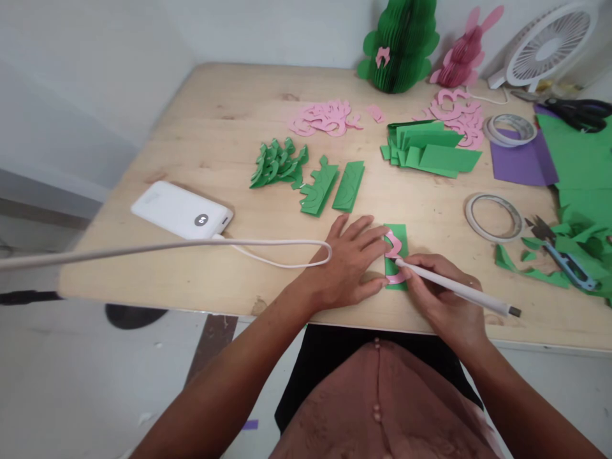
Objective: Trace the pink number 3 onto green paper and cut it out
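Observation:
My left hand (345, 264) lies with fingers spread on the table, its fingertips pressing a pink paper cutout (393, 245) onto a green paper piece (402, 233). Between the fingers of my right hand (447, 296) is a white pen (461, 290), its tip touching the paper beside the cutout's edge. Further back lie two folded green pieces, one with a drawn outline (349, 186) and one partly cut (319, 188). Left of them sits a heap of green cutouts (278, 163).
A white power bank (182, 209) with a cable (268, 242) is at left. Behind are pink cutouts (320, 118), green strips (430, 148) and a honeycomb paper tree (402, 48). Tape rolls (495, 218), small scissors (567, 258), black-handled scissors (581, 113) and a fan (549, 48) are at right.

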`<state>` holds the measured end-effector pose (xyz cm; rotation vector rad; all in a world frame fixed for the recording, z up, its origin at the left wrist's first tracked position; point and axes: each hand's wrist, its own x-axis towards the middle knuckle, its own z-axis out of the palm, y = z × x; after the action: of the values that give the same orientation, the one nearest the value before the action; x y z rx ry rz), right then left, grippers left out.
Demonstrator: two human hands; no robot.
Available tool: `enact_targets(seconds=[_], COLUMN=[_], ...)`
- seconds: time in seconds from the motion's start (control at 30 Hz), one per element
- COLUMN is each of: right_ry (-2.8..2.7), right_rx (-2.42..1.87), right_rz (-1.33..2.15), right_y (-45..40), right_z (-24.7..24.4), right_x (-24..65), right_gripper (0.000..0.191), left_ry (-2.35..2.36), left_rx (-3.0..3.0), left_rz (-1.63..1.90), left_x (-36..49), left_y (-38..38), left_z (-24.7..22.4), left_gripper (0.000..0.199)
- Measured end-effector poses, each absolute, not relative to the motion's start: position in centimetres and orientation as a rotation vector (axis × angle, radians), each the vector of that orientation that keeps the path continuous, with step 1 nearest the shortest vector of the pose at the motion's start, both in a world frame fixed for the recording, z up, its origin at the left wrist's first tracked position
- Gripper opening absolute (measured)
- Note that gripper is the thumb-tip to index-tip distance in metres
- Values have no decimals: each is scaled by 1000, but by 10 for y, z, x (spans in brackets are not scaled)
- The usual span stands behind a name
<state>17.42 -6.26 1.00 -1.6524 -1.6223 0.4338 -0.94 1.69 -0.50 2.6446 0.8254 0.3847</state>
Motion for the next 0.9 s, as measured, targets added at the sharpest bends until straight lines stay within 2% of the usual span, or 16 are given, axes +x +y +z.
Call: enact_targets(seconds=[0.9], right_ry=[-1696], right_rx=[-1665], right_rz=[300], right_y=[-65], right_z=[12], right_x=[172], right_gripper=[5], left_ry=[824], left_rx=[2639], left_rz=[396], left_x=[-10], left_y=[17], left_z=[-6], left_gripper=[47])
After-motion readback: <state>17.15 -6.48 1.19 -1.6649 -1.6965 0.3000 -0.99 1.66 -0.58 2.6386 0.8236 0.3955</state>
